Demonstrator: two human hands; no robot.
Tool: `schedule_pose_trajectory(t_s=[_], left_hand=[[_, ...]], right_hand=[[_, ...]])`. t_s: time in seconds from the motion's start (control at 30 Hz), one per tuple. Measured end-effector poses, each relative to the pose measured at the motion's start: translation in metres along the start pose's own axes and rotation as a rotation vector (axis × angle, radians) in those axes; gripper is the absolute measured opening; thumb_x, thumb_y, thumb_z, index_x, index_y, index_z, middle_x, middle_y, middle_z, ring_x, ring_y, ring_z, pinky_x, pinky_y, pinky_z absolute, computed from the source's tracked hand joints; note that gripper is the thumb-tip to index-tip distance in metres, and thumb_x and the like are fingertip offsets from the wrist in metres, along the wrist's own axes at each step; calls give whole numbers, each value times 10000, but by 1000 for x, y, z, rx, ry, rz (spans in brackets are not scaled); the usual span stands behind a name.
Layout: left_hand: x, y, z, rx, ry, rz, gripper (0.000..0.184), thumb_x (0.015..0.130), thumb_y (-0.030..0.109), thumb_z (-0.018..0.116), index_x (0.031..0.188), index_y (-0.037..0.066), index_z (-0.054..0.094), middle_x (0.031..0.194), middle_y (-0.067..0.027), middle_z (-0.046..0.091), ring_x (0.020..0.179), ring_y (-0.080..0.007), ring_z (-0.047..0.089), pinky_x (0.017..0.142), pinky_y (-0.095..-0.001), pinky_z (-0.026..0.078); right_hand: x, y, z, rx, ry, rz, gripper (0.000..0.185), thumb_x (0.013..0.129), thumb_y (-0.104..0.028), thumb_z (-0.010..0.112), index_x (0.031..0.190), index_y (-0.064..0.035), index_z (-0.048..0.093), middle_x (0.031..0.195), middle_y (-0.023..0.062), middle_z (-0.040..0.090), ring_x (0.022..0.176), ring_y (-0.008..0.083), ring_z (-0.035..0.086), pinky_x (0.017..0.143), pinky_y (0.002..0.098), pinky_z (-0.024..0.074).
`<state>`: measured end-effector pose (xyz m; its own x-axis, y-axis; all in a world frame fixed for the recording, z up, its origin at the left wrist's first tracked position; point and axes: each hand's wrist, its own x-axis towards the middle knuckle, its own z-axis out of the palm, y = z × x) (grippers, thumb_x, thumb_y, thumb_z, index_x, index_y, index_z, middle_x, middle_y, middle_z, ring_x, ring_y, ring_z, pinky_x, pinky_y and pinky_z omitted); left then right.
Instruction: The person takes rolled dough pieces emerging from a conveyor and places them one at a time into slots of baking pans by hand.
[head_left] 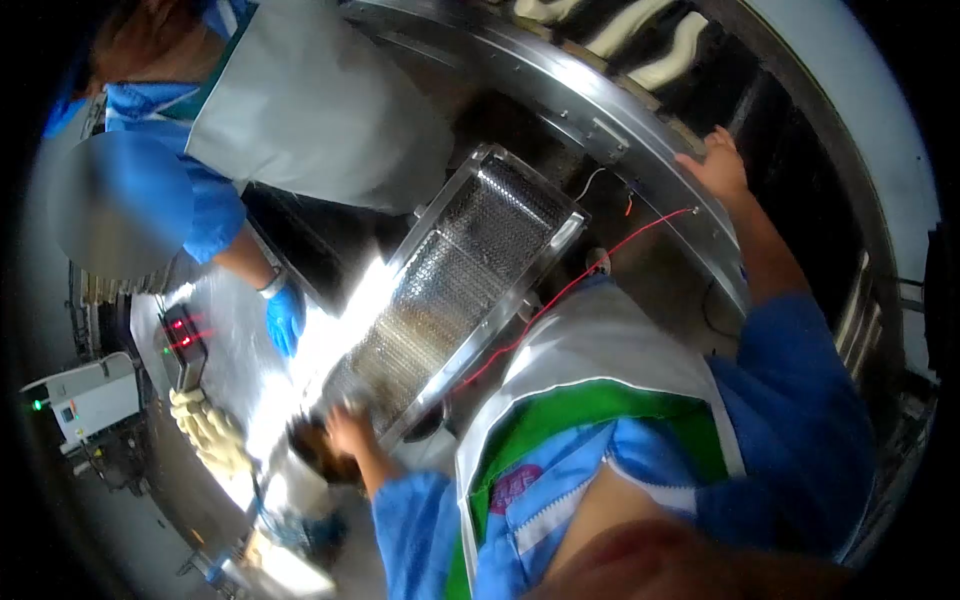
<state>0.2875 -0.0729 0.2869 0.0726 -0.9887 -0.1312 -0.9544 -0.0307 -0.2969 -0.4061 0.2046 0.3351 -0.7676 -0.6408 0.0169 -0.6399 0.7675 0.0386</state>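
In the head view, the mesh conveyor (450, 280) lies at an angle across the centre, between the wearer's apron (600, 340) and a co-worker's apron (310, 100). The left hand (350, 430) is at the lower end of the conveyor, near its side frame; it is blurred, so the state of its grip, and any contact, cannot be told. The right hand (717, 165) extends to the curved metal rail (590, 90), beside the dark slots (775, 130); its grip is wide, fingers spread, with nothing visible in it. Contact with the rail cannot be confirmed. Pale strips (670, 55) lie in the slots farther along the rail, well apart from the right hand. A red cord (600, 250) runs from the rail to the long side of the conveyor nearest the wearer. On the opposite side, a co-worker's blue-gloved hand (285, 315) is over the metal worktop (235, 320). A display (185, 335) with red lights stands at the far side of the worktop, with a pile of pale pieces (210, 440) near it. Beyond these is a white unit (95, 405) with a green light.
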Motion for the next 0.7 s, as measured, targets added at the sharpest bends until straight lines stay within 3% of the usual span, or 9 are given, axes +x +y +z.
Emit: schedule_pose_trajectory(t_s=[0.1, 0.17, 0.23, 0.3, 0.37, 0.43, 0.53, 0.6, 0.7], left_hand=[[-7, 11, -21, -12, -3, 37, 437, 771, 304, 599, 1172, 137, 554, 1163, -95, 583, 1092, -269, 531, 911, -398, 422], [-4, -3, -27, -337, 23, -157, 426, 746, 267, 615, 1141, 113, 570, 1061, -97, 630, 961, -277, 594, 850, -370, 456], [-26, -5, -74, -344, 217, -97, 391, 728, 125, 636, 1109, 64, 567, 986, -108, 641, 846, -244, 612, 753, -328, 499], [-14, -39, -72, -416, 337, -95, 352, 762, 143, 634, 1089, 35, 561, 949, -131, 630, 810, -229, 618, 704, -319, 533], [10, -84, -65, -539, 439, -79, 324, 796, 162, 632, 1070, 6, 554, 912, -155, 620, 774, -213, 624, 656, -309, 566], [-97, 69, -259, -1241, 406, -415, 332, 824, 215, 607, 1069, -3, 551, 952, -160, 608, 846, -246, 616, 760, -358, 550], [-82, 74, -267, -1601, 595, 165, 351, 758, 94, 632, 1084, 0, 542, 1044, -164, 574, 1032, -275, 544, 918, -428, 452], [-65, 99, -283, -1866, 540, 439, 383, 730, 87, 631, 1093, 10, 534, 1056, -163, 561, 1064, -291, 521, 951, -447, 415], [-108, 231, -368, -2437, 256, 494, 436, 704, 142, 642, 1106, 21, 522, 1035, -148, 560, 1050, -300, 524, 967, -441, 395]], right_hand=[[8, -12, -9, 66, 2, -7, 738, 715, -583, 617, 1030, 84, 588, 1181, 223, 524, 1250, 328, 370, 996, 381, 358], [16, -25, -14, 48, -35, 29, 762, 715, -594, 608, 1088, 70, 564, 1224, 206, 499, 1262, 307, 360, 1004, 446, 336], [23, -34, -24, 44, -62, 44, 706, 729, -555, 613, 1105, 40, 558, 1234, 179, 492, 1264, 284, 353, 988, 519, 313], [36, -32, -16, -9, -79, 46, 687, 728, -551, 613, 1130, 3, 551, 1247, 129, 484, 1264, 253, 350, 983, 575, 280], [41, -39, -30, 71, -113, -18, 670, 719, -545, 619, 1084, 14, 566, 1219, 136, 502, 1261, 252, 348, 989, 599, 258], [51, -39, -28, 101, -132, -45, 677, 715, -548, 619, 1083, 18, 566, 1230, 140, 499, 1262, 248, 347, 990, 604, 251], [63, -38, -23, 115, -131, -100, 732, 725, -590, 586, 1128, 18, 532, 1233, 135, 481, 1253, 254, 339, 996, 625, 231], [72, -37, -28, 148, -210, -125, 780, 741, -622, 551, 1188, 14, 491, 1262, 141, 451, 1250, 261, 333, 1002, 649, 201], [78, -35, -23, 182, -70, -178, 692, 707, -566, 627, 1069, 18, 549, 1175, 143, 497, 1211, 274, 378, 997, 614, 244]])
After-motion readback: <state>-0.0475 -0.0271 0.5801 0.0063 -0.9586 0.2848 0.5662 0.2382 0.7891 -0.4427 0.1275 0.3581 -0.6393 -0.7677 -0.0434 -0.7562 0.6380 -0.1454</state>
